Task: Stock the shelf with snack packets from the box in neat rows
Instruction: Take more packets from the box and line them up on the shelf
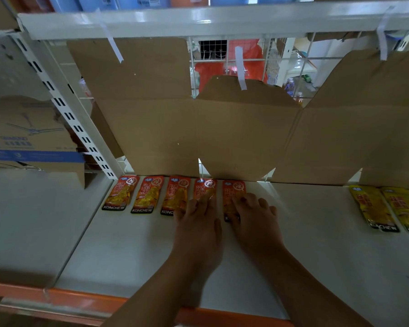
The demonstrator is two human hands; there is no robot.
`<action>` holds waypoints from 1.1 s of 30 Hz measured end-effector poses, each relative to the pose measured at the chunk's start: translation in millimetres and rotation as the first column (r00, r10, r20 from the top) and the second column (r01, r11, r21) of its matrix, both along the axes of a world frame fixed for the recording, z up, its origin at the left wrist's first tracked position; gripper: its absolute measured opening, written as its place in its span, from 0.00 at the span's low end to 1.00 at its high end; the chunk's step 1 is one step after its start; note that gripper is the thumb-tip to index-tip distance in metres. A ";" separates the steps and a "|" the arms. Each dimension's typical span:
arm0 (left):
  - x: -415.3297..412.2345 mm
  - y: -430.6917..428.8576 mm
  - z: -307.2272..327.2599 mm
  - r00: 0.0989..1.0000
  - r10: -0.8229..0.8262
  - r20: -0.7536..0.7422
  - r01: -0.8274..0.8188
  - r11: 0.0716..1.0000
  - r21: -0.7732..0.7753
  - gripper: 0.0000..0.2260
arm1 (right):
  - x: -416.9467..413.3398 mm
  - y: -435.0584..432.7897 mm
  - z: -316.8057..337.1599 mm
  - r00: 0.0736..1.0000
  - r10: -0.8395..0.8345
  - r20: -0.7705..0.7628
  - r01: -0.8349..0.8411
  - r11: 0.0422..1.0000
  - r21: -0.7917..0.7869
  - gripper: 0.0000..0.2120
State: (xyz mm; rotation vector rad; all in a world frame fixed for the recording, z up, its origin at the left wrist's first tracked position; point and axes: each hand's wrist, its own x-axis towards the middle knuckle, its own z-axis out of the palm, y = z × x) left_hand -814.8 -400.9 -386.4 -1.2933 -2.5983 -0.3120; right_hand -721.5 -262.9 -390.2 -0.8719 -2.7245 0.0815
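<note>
White shelf, orange front edge. Brown cardboard sheets stand along the back edge, taped to the rail above; a wire grid shows through the gaps.

Five orange snack packets lie flat in a row along the back edge, tops touching or nearly touching the cardboard, starting at the back left corner:
- first packet, second packet and third packet lie side by side with narrow gaps, lower ends fanned slightly leftward.
- fourth packet is under the left hand. Fingers straight and close together, lying flat on it; the outer fingers overlap the lower right corner of the third packet.
- fifth packet is under the right hand. Fingers straight and a little spread; the inner ones press on the packet, the outer ones rest on bare shelf to its right.

Both forearms reach in over the front edge, near its middle.

Well apart, toward the back right corner: yellow packets, also flat, side by side, cut off by the frame.

Neighbouring bay on the left, past the slotted upright: printed carton with a blue stripe.
</note>
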 end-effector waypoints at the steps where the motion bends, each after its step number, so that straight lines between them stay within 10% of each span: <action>1: -0.1 0.1 -0.1 1.000 0.001 0.000 -0.001 1.000 0.001 0.25 | 0.2 0.1 0.2 1.000 -0.001 0.005 0.001 1.000 0.001 0.17; 20: -0.7 -5.8 13.7 0.999 0.038 -0.022 -0.040 0.992 -0.117 0.24 | 5.6 0.1 24.6 0.999 0.036 0.034 -0.028 0.977 -0.210 0.21; 33: -60.2 -44.7 281.2 0.938 0.024 -0.345 0.015 0.994 0.109 0.23 | -58.6 -38.5 262.6 0.794 0.328 -0.512 -0.443 0.889 -0.117 0.22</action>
